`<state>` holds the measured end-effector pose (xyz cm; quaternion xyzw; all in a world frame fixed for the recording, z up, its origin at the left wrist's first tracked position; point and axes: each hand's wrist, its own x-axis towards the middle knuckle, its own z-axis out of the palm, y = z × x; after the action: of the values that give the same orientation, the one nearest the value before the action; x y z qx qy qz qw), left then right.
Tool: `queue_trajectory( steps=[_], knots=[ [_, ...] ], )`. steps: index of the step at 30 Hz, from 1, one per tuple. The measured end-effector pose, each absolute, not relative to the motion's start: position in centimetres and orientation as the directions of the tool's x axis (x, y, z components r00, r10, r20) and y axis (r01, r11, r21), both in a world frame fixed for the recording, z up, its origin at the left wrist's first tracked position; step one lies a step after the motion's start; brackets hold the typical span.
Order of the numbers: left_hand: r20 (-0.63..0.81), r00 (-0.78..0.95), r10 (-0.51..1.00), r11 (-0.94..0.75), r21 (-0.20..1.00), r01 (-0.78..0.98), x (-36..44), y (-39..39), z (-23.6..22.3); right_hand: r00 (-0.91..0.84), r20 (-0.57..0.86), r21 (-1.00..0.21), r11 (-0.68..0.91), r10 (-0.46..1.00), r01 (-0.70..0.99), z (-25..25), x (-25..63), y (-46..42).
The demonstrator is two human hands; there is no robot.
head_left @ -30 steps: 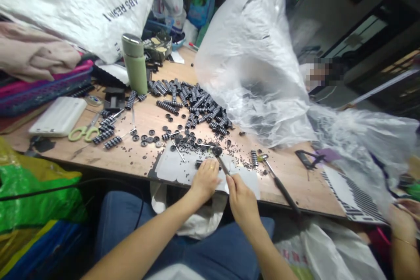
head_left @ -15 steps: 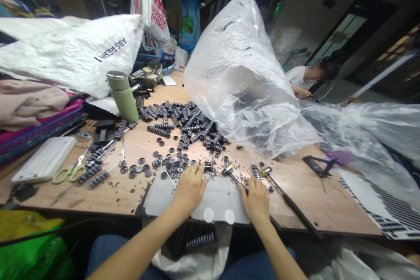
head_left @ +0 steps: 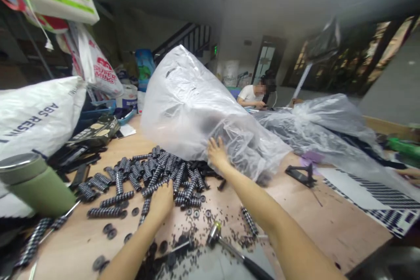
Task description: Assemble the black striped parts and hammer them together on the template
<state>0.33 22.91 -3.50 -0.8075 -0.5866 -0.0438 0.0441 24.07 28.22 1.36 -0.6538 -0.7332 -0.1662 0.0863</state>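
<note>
My left hand (head_left: pixel 161 203) lies at the near edge of a pile of black-and-white ridged cylinders (head_left: pixel 160 164), its fingers reaching forward over them; no held piece shows. Farther forward, my right hand (head_left: pixel 217 154) rests with spread fingers against a large clear plastic bag (head_left: pixel 193 109) behind the pile. Below my right forearm is a hammer (head_left: pixel 215 232) with a yellow-tipped head and a dark handle. A single ridged cylinder (head_left: pixel 249 221) lies beside that forearm. Small black discs (head_left: pixel 110 229) and tiny dark bits are scattered nearer to me.
A green flask (head_left: pixel 39 188) stands at the left, before a white sack (head_left: pixel 39 109). Toward the right are a black bracket-like piece (head_left: pixel 300 175), striped sheets (head_left: pixel 370 197) and more clear plastic (head_left: pixel 315 118). A person (head_left: pixel 252 96) sits beyond the table.
Both hands have left the grey mat and moved forward, the left onto the cylinder pile, the right onto the plastic bag. My view has tilted up and come closer to the pile.
</note>
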Motion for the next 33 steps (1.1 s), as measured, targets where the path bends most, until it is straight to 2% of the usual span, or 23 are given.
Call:
queue_trajectory(
  steps=[4,7,9,12,15,17,18,20,21,22,24,26,30,33],
  knots=[
    [0.079,0.331,0.94,-0.328,-0.044,0.944,0.3,23.8,-4.0,0.236,0.348,0.04,-0.266,0.908,0.963,1.0,32.8,30.0],
    [0.103,0.333,0.937,-0.337,0.032,0.941,0.7,23.6,-4.0,0.388,0.29,0.006,-0.407,0.875,0.913,0.5,36.0,29.2],
    [0.096,0.324,0.941,-0.333,0.091,0.939,0.9,23.3,-4.1,0.422,0.261,0.011,-0.44,0.868,0.898,0.8,36.3,28.8],
    [0.066,0.283,0.957,-0.29,0.172,0.941,1.0,23.1,-4.0,0.331,0.262,0.035,-0.352,0.906,0.935,1.3,34.0,29.0],
    [0.063,0.212,0.975,-0.221,0.237,0.946,0.6,22.8,-3.7,0.118,0.224,0.035,-0.129,0.967,0.991,0.5,29.5,29.5],
    [0.073,0.128,0.989,-0.146,0.4,0.905,0.3,22.0,-3.0,0.022,0.169,0.005,-0.023,0.985,1.0,-0.7,26.3,30.1],
    [0.044,0.063,0.997,-0.077,0.545,0.835,0.0,21.4,-2.6,0.009,0.155,-0.014,-0.007,0.988,1.0,-1.3,24.9,30.4],
    [-0.105,-0.036,0.994,0.108,0.841,0.53,-0.6,19.5,-1.5,0.035,0.136,-0.052,-0.028,0.99,0.998,-2.3,22.5,30.9],
    [-0.197,-0.041,0.979,0.2,0.923,0.329,-1.0,18.4,-0.9,0.055,0.128,-0.068,-0.047,0.99,0.997,-2.7,21.7,31.1],
    [-0.276,-0.017,0.961,0.275,0.949,0.152,-1.5,17.1,-0.4,0.071,0.117,-0.08,-0.062,0.991,0.995,-3.0,21.0,31.2],
    [-0.351,0.055,0.935,0.356,0.928,-0.113,-2.5,14.5,0.7,0.069,0.089,-0.092,-0.061,0.994,0.994,-3.4,20.3,30.7],
    [-0.37,0.115,0.922,0.388,0.882,-0.269,-3.4,12.3,1.5,0.033,0.062,-0.093,-0.027,0.998,0.995,-3.8,20.3,29.3],
    [-0.345,0.222,0.912,0.408,0.815,-0.411,-4.8,9.4,2.1,-0.022,0.042,-0.086,0.025,0.999,0.996,-4.6,21.4,24.8],
    [-0.347,0.252,0.904,0.426,0.786,-0.447,-5.2,8.0,2.0,-0.014,0.083,-0.08,0.021,0.996,0.997,-4.8,22.0,21.2]
  ],
)
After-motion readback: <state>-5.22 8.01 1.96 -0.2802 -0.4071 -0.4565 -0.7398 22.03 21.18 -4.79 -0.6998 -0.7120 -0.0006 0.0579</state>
